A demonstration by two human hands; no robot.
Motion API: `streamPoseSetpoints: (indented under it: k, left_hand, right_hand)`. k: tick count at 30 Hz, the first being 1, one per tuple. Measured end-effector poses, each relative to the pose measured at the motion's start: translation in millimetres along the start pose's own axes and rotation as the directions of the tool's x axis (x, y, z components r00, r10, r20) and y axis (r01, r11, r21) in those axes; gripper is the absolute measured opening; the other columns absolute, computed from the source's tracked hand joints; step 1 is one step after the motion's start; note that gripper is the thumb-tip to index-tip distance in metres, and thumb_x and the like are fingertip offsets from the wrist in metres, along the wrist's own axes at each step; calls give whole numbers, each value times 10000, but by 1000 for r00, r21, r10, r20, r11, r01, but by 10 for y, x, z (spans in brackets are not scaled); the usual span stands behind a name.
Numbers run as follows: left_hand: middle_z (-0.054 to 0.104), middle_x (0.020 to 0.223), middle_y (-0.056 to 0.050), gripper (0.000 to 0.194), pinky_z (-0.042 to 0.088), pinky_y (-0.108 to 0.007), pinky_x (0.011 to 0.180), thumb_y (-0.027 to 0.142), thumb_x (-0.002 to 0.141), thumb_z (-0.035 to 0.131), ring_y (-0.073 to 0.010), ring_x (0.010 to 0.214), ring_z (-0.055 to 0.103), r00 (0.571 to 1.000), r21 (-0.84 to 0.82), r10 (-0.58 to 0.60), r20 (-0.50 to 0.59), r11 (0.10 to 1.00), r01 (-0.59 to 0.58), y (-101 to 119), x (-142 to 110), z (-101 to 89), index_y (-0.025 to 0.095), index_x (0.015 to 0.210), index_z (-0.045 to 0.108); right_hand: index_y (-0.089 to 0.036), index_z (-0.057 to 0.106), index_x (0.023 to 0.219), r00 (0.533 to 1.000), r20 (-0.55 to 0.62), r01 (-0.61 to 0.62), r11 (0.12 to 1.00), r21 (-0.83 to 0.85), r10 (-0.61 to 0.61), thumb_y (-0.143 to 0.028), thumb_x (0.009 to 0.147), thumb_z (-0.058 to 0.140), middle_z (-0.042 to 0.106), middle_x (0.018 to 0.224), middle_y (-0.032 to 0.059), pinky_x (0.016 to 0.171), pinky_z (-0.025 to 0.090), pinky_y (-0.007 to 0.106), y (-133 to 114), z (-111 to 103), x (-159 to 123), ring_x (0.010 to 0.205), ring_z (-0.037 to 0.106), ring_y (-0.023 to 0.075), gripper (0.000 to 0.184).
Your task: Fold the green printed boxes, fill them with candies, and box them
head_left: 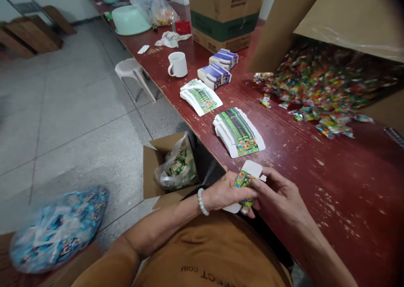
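Both my hands grip one small green printed candy box (242, 180) with white flaps, held over the table's near edge. My left hand (222, 192), with a pale bead bracelet at the wrist, closes round its left side, thumb across the front. On the other side, my right hand (279, 192) pinches the box near its upper flap. Just beyond lies a fanned stack of flat green cartons (241, 131), and a second fanned stack (202, 96) lies farther off. To the right, wrapped candies (328, 85) spill from a tipped cardboard box (350, 22).
A white mug (177, 64), purple-and-white carton bundles (214, 75) and a large cardboard box (225, 15) stand on the red table (296, 160). Below left are an open box (150, 173) with a bag of green packets, a plastic stool (134, 74) and a blue-packet bag (63, 232).
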State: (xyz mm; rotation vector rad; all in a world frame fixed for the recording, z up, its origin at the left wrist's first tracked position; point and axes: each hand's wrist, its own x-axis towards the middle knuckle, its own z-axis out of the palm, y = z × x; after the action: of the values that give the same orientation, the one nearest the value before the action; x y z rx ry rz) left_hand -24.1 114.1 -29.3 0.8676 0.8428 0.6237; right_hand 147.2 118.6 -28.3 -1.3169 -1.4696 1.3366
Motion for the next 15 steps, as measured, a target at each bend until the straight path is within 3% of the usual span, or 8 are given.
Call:
streamPoseSetpoints:
  k: [3, 6, 9, 11, 13, 15]
  left_hand:
    - [677, 764, -43, 271, 514, -240, 649, 402, 764, 694, -156, 701, 644, 978, 215, 153, -144, 969, -120, -33, 4, -53, 136, 794, 651]
    - [707, 921, -29, 303, 525, -257, 770, 308, 746, 733, -179, 863, 655, 895, 359, 328, -302, 909, -212, -63, -1, -79, 180, 1002, 632]
    - [716, 1033, -49, 509, 549, -281, 792, 249, 787, 710, -185, 904, 683, 840, 212, 351, -413, 934, -286, -74, 4, -37, 215, 1245, 490]
    - [711, 1095, -67, 679, 566, -293, 787, 235, 809, 706, -182, 897, 700, 837, 74, 338, -429, 937, -340, -58, 15, 0, 248, 1380, 338]
    - [693, 1169, -81, 796, 572, -302, 807, 225, 818, 712, -180, 919, 704, 844, -14, 347, -409, 922, -386, -33, 32, 24, 283, 1450, 231]
    - [672, 1227, -88, 785, 569, -298, 833, 220, 824, 715, -180, 961, 698, 849, -35, 364, -384, 913, -407, -9, 53, 27, 291, 1455, 254]
  right_hand:
    - [-188, 657, 768, 999, -50, -2, 1000, 21, 3, -434, 851, 687, 634, 706, 1, 549, 461, 252, -39, 54, 43, 566, 553, 129, 262]
    - [-181, 670, 736, 991, -115, 58, 997, -55, -64, -405, 834, 708, 646, 724, 10, 614, 462, 245, -71, 80, 145, 659, 573, 146, 247]
    - [-205, 667, 992, 994, -95, 57, 995, 82, -49, -388, 868, 677, 674, 821, 8, 679, 494, 255, -65, 134, 240, 737, 617, 156, 222]
    - [-252, 555, 1214, 993, -107, 64, 968, 241, -39, -363, 881, 671, 685, 905, 2, 724, 519, 269, -42, 186, 283, 801, 647, 160, 369]
    - [-284, 489, 1269, 990, -136, 91, 925, 369, -44, -331, 874, 688, 688, 955, -1, 751, 532, 275, -21, 239, 304, 839, 661, 156, 445]
    - [-281, 536, 1202, 983, -179, 124, 894, 430, -50, -301, 854, 711, 690, 980, 0, 785, 531, 272, -10, 281, 307, 870, 661, 149, 390]
